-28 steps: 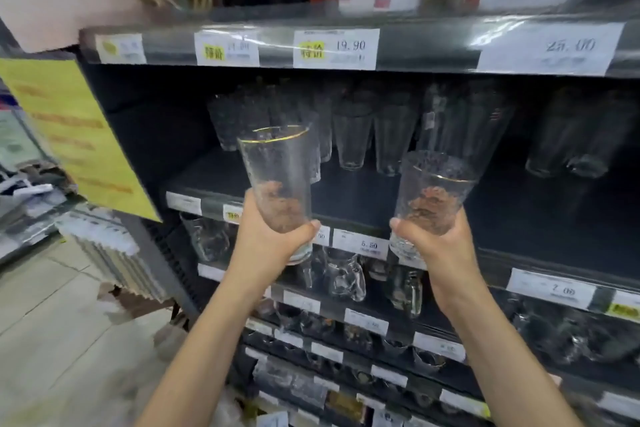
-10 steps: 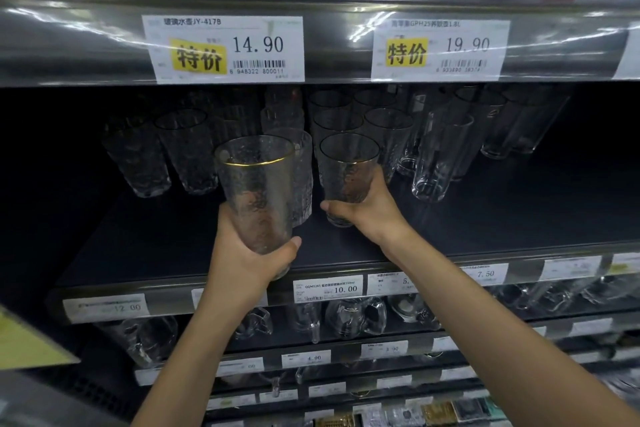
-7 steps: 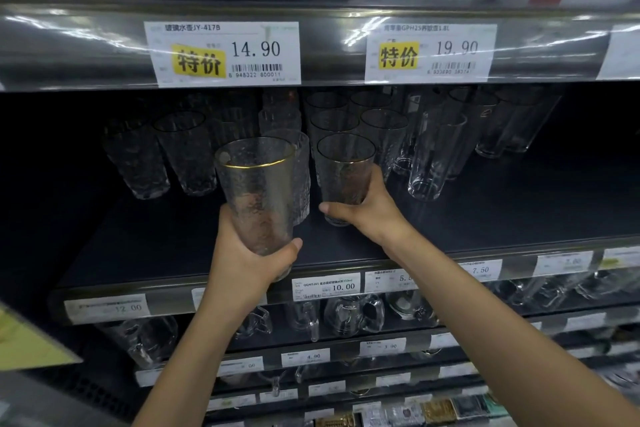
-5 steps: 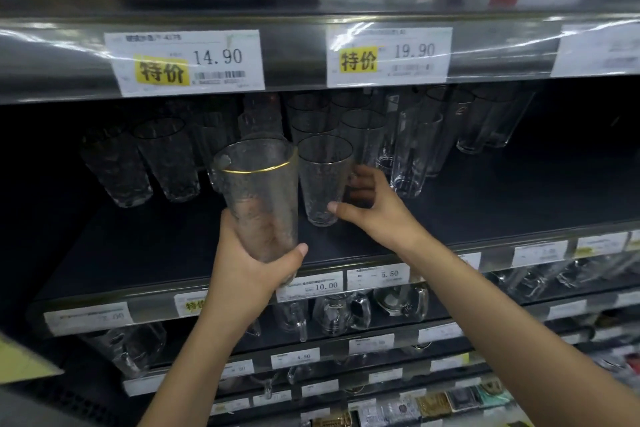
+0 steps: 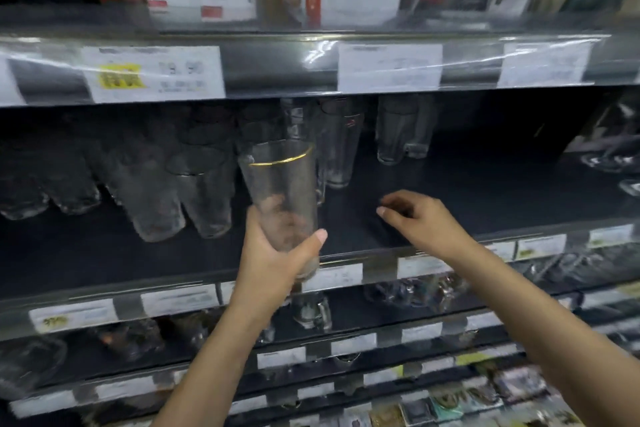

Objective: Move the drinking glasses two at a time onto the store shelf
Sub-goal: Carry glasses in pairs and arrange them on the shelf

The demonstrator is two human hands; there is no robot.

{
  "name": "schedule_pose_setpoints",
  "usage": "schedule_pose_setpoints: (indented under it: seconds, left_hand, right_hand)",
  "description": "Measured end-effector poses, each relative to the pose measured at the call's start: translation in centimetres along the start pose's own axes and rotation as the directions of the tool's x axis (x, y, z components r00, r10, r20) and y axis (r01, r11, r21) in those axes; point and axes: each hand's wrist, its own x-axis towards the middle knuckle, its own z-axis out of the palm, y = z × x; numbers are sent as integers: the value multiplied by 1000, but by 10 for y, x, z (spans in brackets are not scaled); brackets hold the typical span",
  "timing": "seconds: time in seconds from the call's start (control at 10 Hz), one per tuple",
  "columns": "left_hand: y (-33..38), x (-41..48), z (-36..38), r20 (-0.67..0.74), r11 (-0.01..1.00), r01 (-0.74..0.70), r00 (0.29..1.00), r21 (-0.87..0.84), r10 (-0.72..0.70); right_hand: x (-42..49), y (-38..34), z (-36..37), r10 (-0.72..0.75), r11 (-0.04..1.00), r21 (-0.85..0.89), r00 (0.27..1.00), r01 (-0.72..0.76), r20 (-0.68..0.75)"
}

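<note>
My left hand (image 5: pixel 273 256) has its grip wrapped round the lower part of a gold-rimmed glass (image 5: pixel 281 191), thumb across the front near the base, fingers showing through the glass from behind. The glass is upright, leaning slightly to the left, held up in front of the shelf (image 5: pixel 450 198) with its base about level with the shelf's front edge; I cannot tell whether it touches the edge.

My right hand (image 5: pixel 419 218) holds nothing. Its grip is loose, fingers half curled and apart, hovering over a bare dark patch of the shelf, to the right of the held glass and apart from it.

Frame is motion-blurred; fine detail is poor.

Relative to the held glass:
- Just to its left on the shelf, two clear glasses (image 5: pixel 180 194) stand side by side, with more glasses further left towards the edge of view.
- Behind it and slightly right, a tall glass (image 5: pixel 337 146) stands deeper on the shelf.
- Further right and back, a pair of tall glasses (image 5: pixel 401 128) stand close together.
- Above it, the rail of the next shelf up carries price labels (image 5: pixel 154 74); the left one has a yellow patch, print unreadable.
- Below it, the front rail of the shelf carries a row of small price tags (image 5: pixel 337 276), and lower shelves hold more glassware (image 5: pixel 311 310), too blurred to describe.
</note>
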Motion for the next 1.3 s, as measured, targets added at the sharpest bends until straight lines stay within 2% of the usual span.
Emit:
schedule_pose_setpoints:
  seconds: [0.2,0.4,0.7,0.9,1.1,1.3]
  left_hand:
    - [-7,23,79,-62,1000,26,998,10,-25]
    - [-15,44,121,-80,987,64,995,146,-53]
    - [-27,62,135,-169,965,101,984,243,-61]
    - [-34,73,125,-185,919,120,981,375,-53]
    - [-37,73,124,-331,885,138,944,445,19]
    - [-42,71,122,-363,791,130,924,598,123]
  right_hand:
    - [20,61,-38,25,965,-262,985,21,172]
    - [31,79,-41,19,913,-401,975,74,223]
    - [31,84,-39,-10,910,-400,971,108,239]
    - [32,83,-40,-6,904,-413,971,108,241]
    - [31,82,-39,0,907,-410,971,100,237]
    - [31,82,-39,0,907,-410,973,98,232]
